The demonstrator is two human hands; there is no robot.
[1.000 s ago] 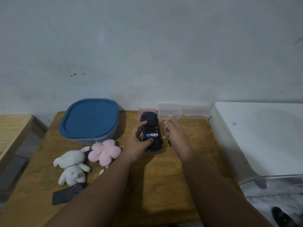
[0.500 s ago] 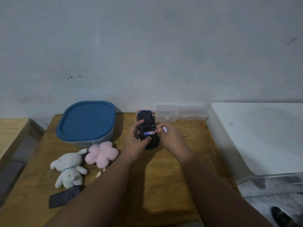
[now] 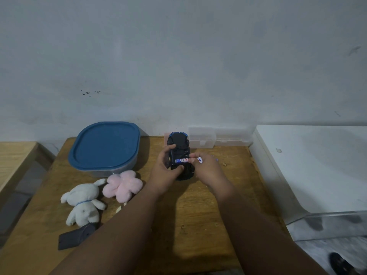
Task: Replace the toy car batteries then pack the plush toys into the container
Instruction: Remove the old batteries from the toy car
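The dark toy car (image 3: 178,144) lies upside down on the wooden table (image 3: 198,211), its battery bay facing up. My left hand (image 3: 165,171) grips the car's left side. One blue, white and red battery (image 3: 181,160) sits across the bay. My right hand (image 3: 208,169) pinches a second battery (image 3: 200,160) and touches the end of the first one with a fingertip. A white plush bunny (image 3: 83,201) and a pink plush flower (image 3: 123,184) lie at the left. Behind them stands the container with its blue lid (image 3: 105,144) on.
A dark flat cover piece (image 3: 75,237) lies near the table's front left. A clear plastic box (image 3: 202,138) stands against the wall behind the car. A white appliance (image 3: 317,165) borders the table's right edge; another wooden surface (image 3: 14,157) is at far left.
My right hand has moved left, up to the car, bringing its battery to the bay. The left hand has kept its grip on the car.
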